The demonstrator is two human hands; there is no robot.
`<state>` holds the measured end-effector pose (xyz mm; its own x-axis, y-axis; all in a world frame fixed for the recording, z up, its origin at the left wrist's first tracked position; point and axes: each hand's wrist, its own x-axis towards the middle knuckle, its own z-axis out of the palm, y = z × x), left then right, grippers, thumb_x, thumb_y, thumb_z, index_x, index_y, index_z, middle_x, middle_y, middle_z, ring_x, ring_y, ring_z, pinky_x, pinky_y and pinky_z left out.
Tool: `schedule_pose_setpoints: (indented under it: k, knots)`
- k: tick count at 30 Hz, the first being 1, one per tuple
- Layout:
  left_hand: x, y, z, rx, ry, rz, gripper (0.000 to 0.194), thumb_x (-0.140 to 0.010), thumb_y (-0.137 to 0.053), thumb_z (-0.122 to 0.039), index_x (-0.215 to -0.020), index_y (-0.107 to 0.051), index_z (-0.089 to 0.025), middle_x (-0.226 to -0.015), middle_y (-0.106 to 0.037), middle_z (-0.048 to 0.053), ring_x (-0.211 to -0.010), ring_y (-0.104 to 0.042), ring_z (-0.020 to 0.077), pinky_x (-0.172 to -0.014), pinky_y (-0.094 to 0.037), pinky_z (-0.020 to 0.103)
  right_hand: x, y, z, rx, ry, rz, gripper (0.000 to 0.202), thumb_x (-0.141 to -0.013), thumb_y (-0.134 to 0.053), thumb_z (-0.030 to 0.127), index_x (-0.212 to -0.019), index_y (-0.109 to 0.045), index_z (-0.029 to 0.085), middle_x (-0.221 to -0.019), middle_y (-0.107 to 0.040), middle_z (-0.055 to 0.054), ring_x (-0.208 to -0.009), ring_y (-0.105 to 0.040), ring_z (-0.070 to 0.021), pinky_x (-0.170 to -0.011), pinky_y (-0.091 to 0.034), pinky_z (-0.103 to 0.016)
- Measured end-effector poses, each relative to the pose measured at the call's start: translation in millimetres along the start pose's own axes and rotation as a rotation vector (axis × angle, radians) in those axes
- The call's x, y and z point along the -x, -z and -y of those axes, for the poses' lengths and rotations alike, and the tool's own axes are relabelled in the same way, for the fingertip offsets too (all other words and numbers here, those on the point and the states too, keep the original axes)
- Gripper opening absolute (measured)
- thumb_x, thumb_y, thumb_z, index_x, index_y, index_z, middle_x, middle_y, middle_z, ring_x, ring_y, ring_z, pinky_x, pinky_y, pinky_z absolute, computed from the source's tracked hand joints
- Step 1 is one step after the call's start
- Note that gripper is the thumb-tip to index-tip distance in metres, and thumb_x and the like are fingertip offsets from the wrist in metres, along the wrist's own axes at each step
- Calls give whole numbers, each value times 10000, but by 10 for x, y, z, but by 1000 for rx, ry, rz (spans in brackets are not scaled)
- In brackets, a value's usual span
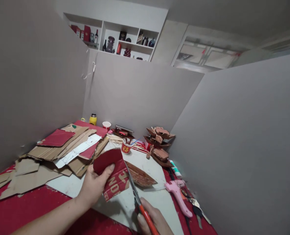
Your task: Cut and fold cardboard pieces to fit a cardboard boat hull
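My left hand (94,184) grips a piece of red cardboard (114,168) with pale printed letters, thumb on its face. In my right hand (153,217) is a pair of scissors (145,210) with orange-red handles. Their blades lie along the cardboard's right edge; whether they are cutting into it I cannot tell. Just behind the blades, a brown model boat hull (140,174) rests on the white board (159,199). The fingers of my right hand are partly hidden by the handles and the frame's lower edge.
Stacked cardboard sheets (61,143) cover the table's left side. A red paper cup (126,146) with sticks stands at centre. Several finished model boats (160,155) sit at the back right, and a pink glue gun (179,195) lies at right. Grey partitions (140,91) enclose the table.
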<state>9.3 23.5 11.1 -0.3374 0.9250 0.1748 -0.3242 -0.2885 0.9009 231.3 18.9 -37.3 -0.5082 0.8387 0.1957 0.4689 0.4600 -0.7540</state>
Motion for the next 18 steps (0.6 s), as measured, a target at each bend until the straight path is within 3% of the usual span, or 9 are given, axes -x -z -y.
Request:
schedule_pose_setpoints:
  k: [3,8,18]
  knots:
    - [-16,22,-29,-17,67,-17,395,-675,-782,-387,-993,-734,-158,-909,-771,61,-771,-704,203,-690,-575,246,-13,25,10,10,-52,92,335,-907,-418,539,-843,-490,218,-616,-489,34,-540,-422,-129,-535,-370,-232]
    - [-18,53,-66,18,133,25,341,-680,-781,-378,-930,-732,-152,-873,-772,58,-732,-704,206,-680,-586,272,-53,44,43,-13,-35,131,315,-916,-409,495,-774,-411,214,-625,-416,58,-557,-349,-105,-529,-313,-222]
    - [-38,58,-27,178,163,98,317,-709,-765,-327,-963,-712,-145,-951,-758,87,-804,-711,245,-769,-571,360,-40,-25,22,-133,-20,76,399,-873,-454,566,-703,-362,217,-588,-289,71,-546,-286,-105,-508,-252,-240]
